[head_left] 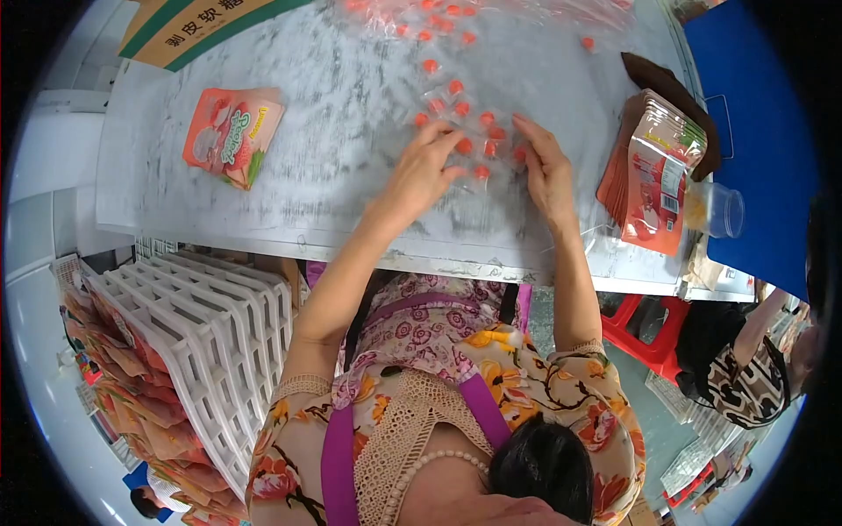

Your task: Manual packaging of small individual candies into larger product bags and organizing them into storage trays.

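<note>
Several small red candies in clear wrappers point(489, 147) lie in a loose cluster on the grey-white worktable point(333, 131), between my two hands. My left hand point(424, 168) is at the cluster's left side, thumb and fingers apart, fingertips by the nearest candies. On the other side, my right hand point(546, 172) rests with its fingers stretched out, beside a candy partly covered by them. Neither hand visibly grips anything. More wrapped candies point(455, 87) trail toward the far edge, where a large clear plastic bag point(526, 13) lies with candies in and around it.
Red-pink pouches point(230, 136) lie at left, and a thick stack of pouches point(653, 171) at right beside a clear plastic jar point(724, 210). A cardboard box point(189, 31) stands far left. White plastic crates point(202, 342) and a red stool point(645, 337) are below the table; another person sits right.
</note>
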Tool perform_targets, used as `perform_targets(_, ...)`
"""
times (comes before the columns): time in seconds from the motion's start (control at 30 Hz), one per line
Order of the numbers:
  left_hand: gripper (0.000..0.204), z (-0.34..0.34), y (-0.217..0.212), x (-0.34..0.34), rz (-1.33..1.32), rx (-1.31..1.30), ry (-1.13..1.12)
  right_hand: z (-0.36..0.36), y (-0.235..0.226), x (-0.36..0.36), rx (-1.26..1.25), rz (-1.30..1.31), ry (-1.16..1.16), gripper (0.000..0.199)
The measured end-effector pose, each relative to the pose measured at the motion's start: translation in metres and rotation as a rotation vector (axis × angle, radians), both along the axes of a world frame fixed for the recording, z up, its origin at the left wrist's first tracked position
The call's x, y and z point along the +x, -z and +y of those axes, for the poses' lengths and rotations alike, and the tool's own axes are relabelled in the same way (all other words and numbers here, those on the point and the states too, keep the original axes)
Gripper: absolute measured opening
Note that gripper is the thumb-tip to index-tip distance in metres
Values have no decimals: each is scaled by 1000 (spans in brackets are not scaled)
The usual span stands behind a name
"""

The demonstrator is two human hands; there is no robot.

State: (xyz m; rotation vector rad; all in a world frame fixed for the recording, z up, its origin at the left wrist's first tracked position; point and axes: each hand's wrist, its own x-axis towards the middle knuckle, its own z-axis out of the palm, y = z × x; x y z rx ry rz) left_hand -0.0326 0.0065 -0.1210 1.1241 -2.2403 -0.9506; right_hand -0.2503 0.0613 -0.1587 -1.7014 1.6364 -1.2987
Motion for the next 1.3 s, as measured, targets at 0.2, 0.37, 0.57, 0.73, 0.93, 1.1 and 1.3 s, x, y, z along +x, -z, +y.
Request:
perform_targets(0.2, 74, -5, 3, -9, -101, -46, 85, -23, -2, 14, -57, 204, -150, 44)
perform_targets(0.37, 75, 1, 1, -12, -139, 13, 134, -19, -9, 3, 34, 181, -258, 43)
perform_targets(0.57, 74, 33, 8, -4, -17, 96, 142, 35, -17, -2, 271, -268, -166, 35)
perform_targets(0.73, 74, 43, -3, 3, 51, 213, 95, 61, -16, -18, 244, -431, 87, 32)
perform_targets(0.93, 75, 42, -4, -5, -1, 143, 29, 65, -13, -17, 205, -552, 173, 31)
perform_targets(1.1, 74, 37, -10, -13, -102, 200, 107, 64, -12, -13, 211, -365, 131, 32)
perform_targets(1.3, 69, 46, -4, -16, -78, 193, 155, 61, -15, -8, 103, 60, -37, 33)
